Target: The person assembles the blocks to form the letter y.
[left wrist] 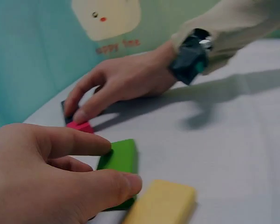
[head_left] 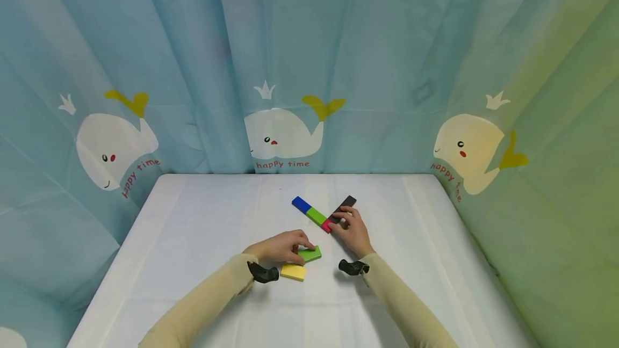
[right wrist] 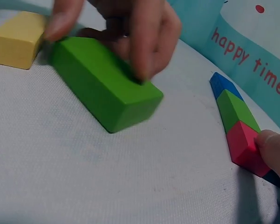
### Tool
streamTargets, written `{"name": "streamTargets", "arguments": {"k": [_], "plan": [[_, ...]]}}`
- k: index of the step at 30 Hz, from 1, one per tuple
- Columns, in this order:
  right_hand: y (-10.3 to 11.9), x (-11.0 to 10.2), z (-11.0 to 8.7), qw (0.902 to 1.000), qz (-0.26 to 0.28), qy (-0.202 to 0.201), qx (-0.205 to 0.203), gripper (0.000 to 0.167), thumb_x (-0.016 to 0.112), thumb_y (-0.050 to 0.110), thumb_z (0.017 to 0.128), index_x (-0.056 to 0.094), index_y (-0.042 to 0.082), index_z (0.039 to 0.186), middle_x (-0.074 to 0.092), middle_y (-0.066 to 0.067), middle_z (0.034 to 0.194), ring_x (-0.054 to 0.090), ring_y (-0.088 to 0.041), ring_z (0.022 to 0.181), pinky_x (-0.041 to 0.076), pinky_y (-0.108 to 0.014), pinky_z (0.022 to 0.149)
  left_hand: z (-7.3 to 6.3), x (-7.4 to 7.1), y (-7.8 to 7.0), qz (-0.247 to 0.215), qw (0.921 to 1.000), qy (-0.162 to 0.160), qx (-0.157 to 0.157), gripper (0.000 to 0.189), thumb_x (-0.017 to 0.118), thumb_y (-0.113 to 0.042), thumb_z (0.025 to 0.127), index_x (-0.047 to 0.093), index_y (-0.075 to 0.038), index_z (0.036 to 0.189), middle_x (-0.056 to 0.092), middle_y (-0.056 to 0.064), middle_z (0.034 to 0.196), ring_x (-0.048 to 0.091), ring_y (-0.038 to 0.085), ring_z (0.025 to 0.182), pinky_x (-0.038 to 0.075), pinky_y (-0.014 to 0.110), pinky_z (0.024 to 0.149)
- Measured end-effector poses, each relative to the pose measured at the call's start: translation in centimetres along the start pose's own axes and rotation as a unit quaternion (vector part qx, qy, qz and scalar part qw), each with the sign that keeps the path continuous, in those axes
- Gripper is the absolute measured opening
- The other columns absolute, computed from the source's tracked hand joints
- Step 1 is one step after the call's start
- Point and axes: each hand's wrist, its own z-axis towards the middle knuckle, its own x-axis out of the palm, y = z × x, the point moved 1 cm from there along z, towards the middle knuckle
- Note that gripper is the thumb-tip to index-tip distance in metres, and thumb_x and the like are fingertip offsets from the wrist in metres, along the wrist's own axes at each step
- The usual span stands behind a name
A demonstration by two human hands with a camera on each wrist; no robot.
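My left hand (head_left: 282,246) holds a loose green block (head_left: 310,254) on the table, with the thumb on one side and fingers over its top. Beside that hand lies a yellow block (head_left: 293,272), flat and apart from the green one. Farther back, a V of blocks lies on the table: a blue block (head_left: 301,204), a second green block (head_left: 316,215), a pink block (head_left: 326,225) at the corner and a black block (head_left: 349,201). With curled fingers my right hand (head_left: 354,233) grips the black block, its thumb touching the pink one. The fingers partly hide the black block.
A white cloth covers the table (head_left: 217,208). Behind and on both sides hangs a blue-green curtain (head_left: 193,69) printed with whales. Each sleeved wrist carries a black camera mount, such as the one (head_left: 353,267) at my right wrist.
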Motion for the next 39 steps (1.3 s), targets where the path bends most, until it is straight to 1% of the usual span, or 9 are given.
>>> {"name": "streamTargets", "arguments": {"k": [7,14,17,21,25,28,33,36,39], "plan": [[0.1,-0.2,-0.2,1.0000,0.000,0.000,0.000,0.034,0.078,0.026,0.085,0.071,0.008,0.113,0.050,-0.011,0.137,0.056,-0.019,0.085,0.045,-0.036,0.074,-0.8,1.1,-0.9,0.009,0.9998,0.011,0.014,0.042,0.072,-0.026,0.090,0.064,-0.019,0.131,0.054,-0.006,0.117,0.049,0.003,0.080,0.044,0.017,0.073],[0.1,-0.3,-0.3,1.0000,-0.004,0.001,-0.001,0.035,0.078,0.025,0.085,0.070,0.007,0.114,0.050,-0.012,0.136,0.056,-0.020,0.086,0.045,-0.036,0.074,-1.0,1.3,-1.3,0.028,0.9982,0.029,0.044,0.048,0.068,-0.021,0.091,0.057,-0.016,0.137,0.049,-0.002,0.140,0.052,-0.001,0.084,0.045,0.015,0.076],[0.1,-0.3,-0.3,1.0000,-0.003,0.002,-0.002,0.035,0.078,0.025,0.085,0.070,0.007,0.114,0.050,-0.012,0.136,0.056,-0.020,0.086,0.045,-0.036,0.074,-1.0,1.3,-1.5,0.019,0.9977,0.047,0.045,0.052,0.067,-0.019,0.091,0.053,-0.016,0.141,0.045,-0.003,0.147,0.053,0.000,0.087,0.045,0.015,0.076],[0.1,-0.3,-0.4,1.0000,-0.001,0.004,-0.002,0.034,0.077,0.025,0.086,0.070,0.008,0.115,0.051,-0.013,0.136,0.056,-0.020,0.085,0.045,-0.036,0.074,-0.8,1.3,-1.8,0.017,0.9965,0.068,0.045,0.059,0.067,-0.016,0.090,0.048,-0.017,0.146,0.040,-0.006,0.152,0.050,0.003,0.099,0.041,0.017,0.081],[0.0,-0.2,-0.3,1.0000,0.001,0.003,-0.005,0.033,0.077,0.025,0.086,0.070,0.008,0.114,0.051,-0.013,0.136,0.056,-0.020,0.085,0.045,-0.036,0.073,-0.6,1.2,-2.0,0.006,0.9964,0.074,0.042,0.058,0.069,-0.013,0.090,0.050,-0.017,0.144,0.044,-0.006,0.149,0.051,0.004,0.093,0.042,0.017,0.079],[-0.1,-0.1,-0.2,1.0000,0.002,0.005,0.001,0.033,0.077,0.024,0.086,0.070,0.008,0.114,0.050,-0.012,0.137,0.056,-0.019,0.086,0.045,-0.036,0.074,-0.4,1.3,-1.9,0.001,0.9973,0.060,0.042,0.054,0.072,-0.016,0.089,0.053,-0.017,0.140,0.050,-0.006,0.142,0.051,0.004,0.088,0.043,0.017,0.078],[-0.1,0.0,0.0,0.9999,0.001,0.008,0.007,0.032,0.076,0.025,0.087,0.070,0.009,0.115,0.049,-0.011,0.137,0.055,-0.019,0.086,0.045,-0.036,0.075,0.0,1.0,-1.3,0.014,0.9988,0.009,0.047,0.055,0.075,-0.027,0.087,0.054,-0.017,0.137,0.055,-0.007,0.128,0.052,0.006,0.092,0.044,0.019,0.082],[0.0,0.0,0.0,0.9999,0.002,0.009,0.007,0.032,0.076,0.025,0.087,0.070,0.009,0.115,0.049,-0.011,0.137,0.055,-0.019,0.086,0.045,-0.036,0.074,0.2,0.2,-1.0,0.023,0.9991,-0.010,0.035,0.057,0.075,-0.028,0.088,0.052,-0.016,0.139,0.055,-0.006,0.133,0.054,0.008,0.105,0.044,0.023,0.092],[0.1,0.1,0.1,0.9999,0.002,0.007,0.007,0.032,0.076,0.025,0.087,0.070,0.009,0.114,0.049,-0.011,0.137,0.055,-0.018,0.086,0.045,-0.035,0.074,0.5,-0.6,-0.6,0.053,0.9981,-0.013,0.028,0.056,0.074,-0.026,0.089,0.053,-0.013,0.140,0.049,-0.002,0.144,0.048,0.012,0.124,0.037,0.029,0.105]]}}
